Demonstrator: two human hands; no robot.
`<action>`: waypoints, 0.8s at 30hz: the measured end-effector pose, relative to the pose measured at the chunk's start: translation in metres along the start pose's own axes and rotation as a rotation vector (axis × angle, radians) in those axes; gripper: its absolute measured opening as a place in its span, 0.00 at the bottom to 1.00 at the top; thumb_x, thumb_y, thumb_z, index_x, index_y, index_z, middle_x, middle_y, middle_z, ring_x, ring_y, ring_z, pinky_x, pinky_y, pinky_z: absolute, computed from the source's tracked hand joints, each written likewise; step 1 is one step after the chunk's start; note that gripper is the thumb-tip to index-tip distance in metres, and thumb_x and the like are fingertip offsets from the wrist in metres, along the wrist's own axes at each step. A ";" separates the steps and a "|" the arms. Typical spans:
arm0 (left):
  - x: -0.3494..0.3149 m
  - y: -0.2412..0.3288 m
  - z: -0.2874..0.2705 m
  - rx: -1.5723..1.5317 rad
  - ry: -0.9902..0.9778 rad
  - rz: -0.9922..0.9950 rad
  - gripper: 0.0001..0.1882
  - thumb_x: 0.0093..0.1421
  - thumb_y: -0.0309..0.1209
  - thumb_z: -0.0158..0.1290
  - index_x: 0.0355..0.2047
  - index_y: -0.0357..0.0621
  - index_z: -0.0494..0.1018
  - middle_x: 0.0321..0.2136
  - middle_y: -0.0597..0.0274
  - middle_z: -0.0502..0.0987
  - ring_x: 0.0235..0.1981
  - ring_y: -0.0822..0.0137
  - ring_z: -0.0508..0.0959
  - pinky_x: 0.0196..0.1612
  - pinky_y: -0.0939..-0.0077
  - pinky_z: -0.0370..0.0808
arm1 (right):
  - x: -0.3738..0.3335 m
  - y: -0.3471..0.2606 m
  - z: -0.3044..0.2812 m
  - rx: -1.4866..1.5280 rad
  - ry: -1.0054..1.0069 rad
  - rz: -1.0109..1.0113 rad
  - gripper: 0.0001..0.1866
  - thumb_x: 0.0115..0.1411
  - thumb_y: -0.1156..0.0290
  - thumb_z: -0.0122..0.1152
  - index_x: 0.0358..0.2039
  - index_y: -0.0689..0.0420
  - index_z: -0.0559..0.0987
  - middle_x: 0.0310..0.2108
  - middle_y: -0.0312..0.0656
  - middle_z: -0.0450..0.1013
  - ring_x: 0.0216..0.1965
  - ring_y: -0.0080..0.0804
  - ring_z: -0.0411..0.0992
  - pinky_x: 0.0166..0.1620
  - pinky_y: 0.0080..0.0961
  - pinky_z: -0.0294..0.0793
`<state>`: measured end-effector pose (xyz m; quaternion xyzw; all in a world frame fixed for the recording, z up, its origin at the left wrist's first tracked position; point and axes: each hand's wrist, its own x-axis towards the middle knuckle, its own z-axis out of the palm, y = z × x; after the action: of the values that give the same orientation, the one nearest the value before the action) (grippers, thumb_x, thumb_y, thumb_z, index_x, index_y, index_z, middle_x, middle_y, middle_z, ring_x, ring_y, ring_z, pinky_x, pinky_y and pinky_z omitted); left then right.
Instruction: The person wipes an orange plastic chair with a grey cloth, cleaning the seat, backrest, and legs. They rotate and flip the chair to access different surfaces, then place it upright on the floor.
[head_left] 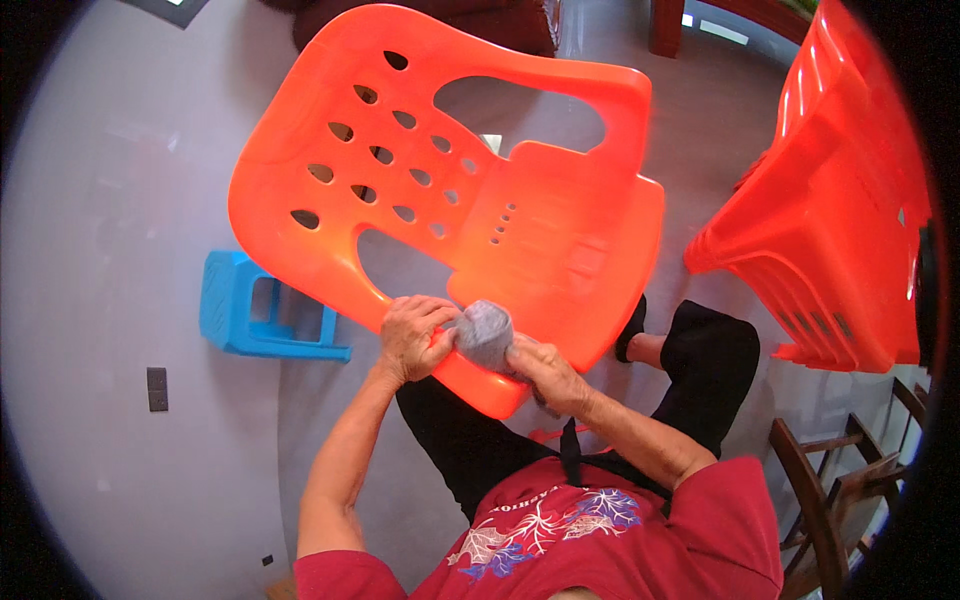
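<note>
An orange plastic armchair (560,250) is tilted in front of me, its backrest with drop-shaped holes toward the upper left and its seat toward the right. My left hand (413,336) is closed round the near armrest, with its fingertips at the edge of a grey cloth (485,335). That cloth lies bunched over the armrest. From the other side, my right hand (548,376) is closed on it, pressing it to the plastic. The underside of both grips is hidden.
A blue plastic stool (232,305) stands left of the chair, by the pale wall with a dark socket plate (157,390). Stacked red-orange chairs (830,230) stand at the right. Dark wooden frames (815,490) are at the lower right, and a dark red piece of furniture (480,22) is behind.
</note>
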<state>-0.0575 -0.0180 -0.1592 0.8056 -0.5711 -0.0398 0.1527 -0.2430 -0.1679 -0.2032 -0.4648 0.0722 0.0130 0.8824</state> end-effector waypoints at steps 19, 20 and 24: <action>0.008 0.008 -0.008 -0.054 -0.041 -0.025 0.08 0.46 0.36 0.54 0.27 0.51 0.76 0.27 0.64 0.78 0.31 0.62 0.75 0.39 0.67 0.65 | 0.060 0.036 -0.158 -1.902 0.738 -0.309 0.14 0.55 0.67 0.51 0.43 0.51 0.73 0.52 0.46 0.64 0.56 0.45 0.60 0.55 0.42 0.58; 0.008 0.006 -0.007 -0.042 -0.050 -0.016 0.09 0.46 0.37 0.54 0.27 0.51 0.77 0.27 0.65 0.78 0.32 0.63 0.75 0.41 0.67 0.66 | 0.075 0.030 -0.170 -1.921 0.806 -0.337 0.14 0.56 0.67 0.51 0.44 0.51 0.73 0.53 0.47 0.63 0.57 0.45 0.60 0.56 0.42 0.58; 0.008 0.003 -0.008 -0.069 -0.073 -0.028 0.10 0.46 0.38 0.54 0.28 0.51 0.77 0.27 0.67 0.78 0.34 0.64 0.76 0.43 0.67 0.66 | 0.132 0.018 -0.200 -1.982 0.962 -0.383 0.18 0.57 0.66 0.50 0.48 0.50 0.72 0.57 0.47 0.61 0.59 0.45 0.58 0.58 0.43 0.56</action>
<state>-0.0554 -0.0250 -0.1495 0.8057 -0.5633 -0.0911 0.1589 -0.1369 -0.3280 -0.3479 -0.9228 0.2909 -0.2524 -0.0103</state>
